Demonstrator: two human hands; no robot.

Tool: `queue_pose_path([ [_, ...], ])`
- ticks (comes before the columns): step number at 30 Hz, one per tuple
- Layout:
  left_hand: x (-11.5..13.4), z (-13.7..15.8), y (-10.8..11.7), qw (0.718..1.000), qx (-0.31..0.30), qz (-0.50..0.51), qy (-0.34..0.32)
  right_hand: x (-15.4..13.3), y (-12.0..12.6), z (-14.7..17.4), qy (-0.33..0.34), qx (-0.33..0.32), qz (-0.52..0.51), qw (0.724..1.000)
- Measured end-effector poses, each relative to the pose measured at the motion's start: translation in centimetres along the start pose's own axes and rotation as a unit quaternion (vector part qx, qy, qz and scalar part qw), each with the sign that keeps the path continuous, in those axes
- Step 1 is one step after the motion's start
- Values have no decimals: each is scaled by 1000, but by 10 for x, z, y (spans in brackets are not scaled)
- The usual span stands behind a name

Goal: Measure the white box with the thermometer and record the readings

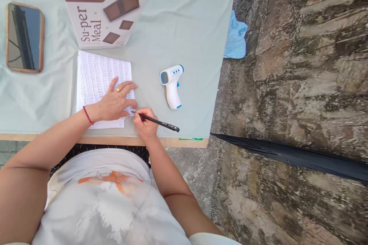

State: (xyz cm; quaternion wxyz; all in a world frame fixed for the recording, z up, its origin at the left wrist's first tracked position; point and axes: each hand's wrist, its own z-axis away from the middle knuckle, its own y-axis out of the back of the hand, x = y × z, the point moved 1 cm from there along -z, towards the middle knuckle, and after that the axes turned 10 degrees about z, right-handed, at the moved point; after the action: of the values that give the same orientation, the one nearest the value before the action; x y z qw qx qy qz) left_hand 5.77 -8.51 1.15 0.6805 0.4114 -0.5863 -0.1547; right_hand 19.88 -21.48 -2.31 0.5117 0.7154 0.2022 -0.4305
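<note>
Sheets of white paper [94, 72] covered in rows of small handwriting lie near the table's front edge. My left hand [116, 101] rests spread over the lower right part of the top sheet, fingers apart and holding nothing. Between the fingers of my right hand [146, 124] is a slim black pen [163, 123], its tip at the paper's lower right corner, close to my left fingertips. Whether the tip touches the paper I cannot tell. To the right of the paper lies a white and blue infrared thermometer [173, 86], apart from both hands.
A white NutriMotion box [86, 19] stands just behind the paper. At the far left lies a phone [24, 38] in a brown case. A pale green cloth [195, 46] covers the table. Right of it are a stone wall [301, 84] and a folded black umbrella-like thing [287, 153].
</note>
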Motion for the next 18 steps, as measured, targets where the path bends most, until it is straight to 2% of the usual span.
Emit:
queue_pose_path([
  [4, 0, 0, 0, 1000, 2, 2, -2, 0, -1, 1, -6, 16, -9, 1000],
  [18, -1, 0, -2, 1000, 9, 4, -5, 1, -1, 0, -7, 0, 9, 1000],
])
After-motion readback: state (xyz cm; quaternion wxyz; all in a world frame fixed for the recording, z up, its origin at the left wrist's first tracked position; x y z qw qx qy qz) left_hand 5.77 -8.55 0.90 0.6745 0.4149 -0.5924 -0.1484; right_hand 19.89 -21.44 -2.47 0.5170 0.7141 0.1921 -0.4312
